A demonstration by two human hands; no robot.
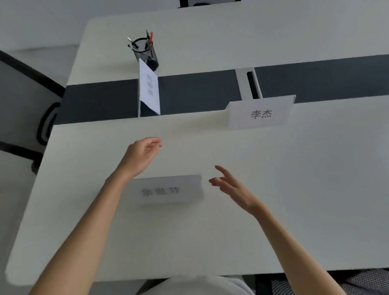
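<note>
My left hand (143, 153) and right hand (232, 185) hover, fingers loose, holding nothing; name card (168, 190) stands between them, mid-desk (300, 187), well off every edge.

Paper name card (168, 190) on smooth matt white table (301, 198).

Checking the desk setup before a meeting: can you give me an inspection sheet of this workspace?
Surface: white desk, bearing two cards; second white desk beyond a dark gap.
Job's things: near name card stands between the hands; far name card at the back edge; third name card turned sideways at the gap.
Clutter: mesh pen holder with pens on the second desk.
Grippers: left hand and right hand open above the desk, holding nothing.
Cables: nothing seen.
Surroundings: black chair at left.
</note>
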